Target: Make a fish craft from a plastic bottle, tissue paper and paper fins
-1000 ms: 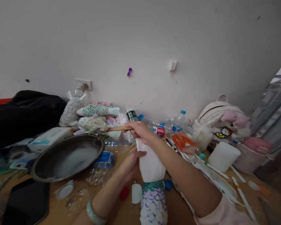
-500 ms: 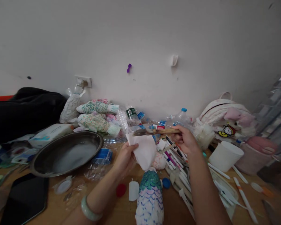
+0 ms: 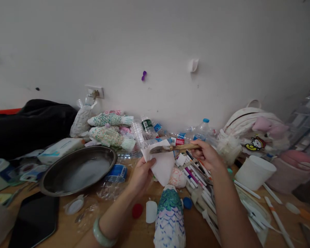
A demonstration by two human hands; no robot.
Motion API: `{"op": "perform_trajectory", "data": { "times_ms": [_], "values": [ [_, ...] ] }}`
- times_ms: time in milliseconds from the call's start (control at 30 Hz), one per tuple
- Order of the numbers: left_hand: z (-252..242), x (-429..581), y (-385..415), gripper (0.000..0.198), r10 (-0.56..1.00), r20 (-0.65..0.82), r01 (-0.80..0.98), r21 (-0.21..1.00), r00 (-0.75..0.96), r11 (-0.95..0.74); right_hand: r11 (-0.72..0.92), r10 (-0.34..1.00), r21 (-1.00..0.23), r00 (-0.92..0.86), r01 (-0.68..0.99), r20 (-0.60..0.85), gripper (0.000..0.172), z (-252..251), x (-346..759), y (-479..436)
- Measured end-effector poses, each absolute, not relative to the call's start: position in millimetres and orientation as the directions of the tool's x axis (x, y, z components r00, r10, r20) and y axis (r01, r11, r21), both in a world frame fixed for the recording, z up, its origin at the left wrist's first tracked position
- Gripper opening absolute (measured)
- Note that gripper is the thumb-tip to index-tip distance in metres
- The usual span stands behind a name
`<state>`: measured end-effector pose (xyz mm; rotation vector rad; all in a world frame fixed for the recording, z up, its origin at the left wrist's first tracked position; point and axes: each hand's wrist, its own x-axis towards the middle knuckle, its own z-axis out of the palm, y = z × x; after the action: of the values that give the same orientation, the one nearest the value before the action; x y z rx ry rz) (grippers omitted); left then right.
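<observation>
Paper (image 3: 162, 169), white and tapering, is pinched in the left hand (image 3: 144, 170) just beyond a white fish-shaped model (image 3: 169, 217) with green-and-blue scales; the right hand (image 3: 207, 155) grasps a wooden-handled brush (image 3: 179, 147), dark bristles over the paper.

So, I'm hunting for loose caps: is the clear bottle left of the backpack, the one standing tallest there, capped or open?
Capped: a blue cap sits on top of the bottle.

White cylindrical plastic cup (image 3: 254, 174). Right of cup: pink rounded fabric pouch (image 3: 293, 168). Behind cup: off-white fabric backpack (image 3: 243, 124) with pink bow (image 3: 270, 128). Left of cup, farther back: blue-capped clear plastic bottle (image 3: 203, 129). Well left: flat black rectangular device (image 3: 34, 220).
</observation>
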<state>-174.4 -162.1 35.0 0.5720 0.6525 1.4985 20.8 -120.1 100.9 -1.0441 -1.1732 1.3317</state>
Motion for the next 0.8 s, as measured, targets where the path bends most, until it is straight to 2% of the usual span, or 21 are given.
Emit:
{"op": "perform_trajectory", "data": {
  "times_ms": [333,567,700,800],
  "values": [
    [35,-176,-163,0.025,1.0,-0.015,-0.702,0.712,-0.02,-0.003,0.047,0.998,-0.992,0.052,-0.117,0.041,0.026,98,36,-114],
    [41,-176,-165,0.023,0.996,-0.078,-0.711,0.702,-0.033,0.032,0.026,0.988,-0.997,0.156,-0.071,0.014,0.026,107,56,-118],
    [45,-175,-167,0.021,0.994,-0.101,-0.724,0.688,-0.042,0.04,0.122,0.957,-0.992,0.266,-0.015,0.114,0.026,111,63,-122],
    [45,-174,-166,0.023,0.991,-0.132,-0.709,0.702,-0.034,0.069,0.189,0.95,-0.982,0.25,0.01,0.186,0.029,118,51,-131]
  ]
}}
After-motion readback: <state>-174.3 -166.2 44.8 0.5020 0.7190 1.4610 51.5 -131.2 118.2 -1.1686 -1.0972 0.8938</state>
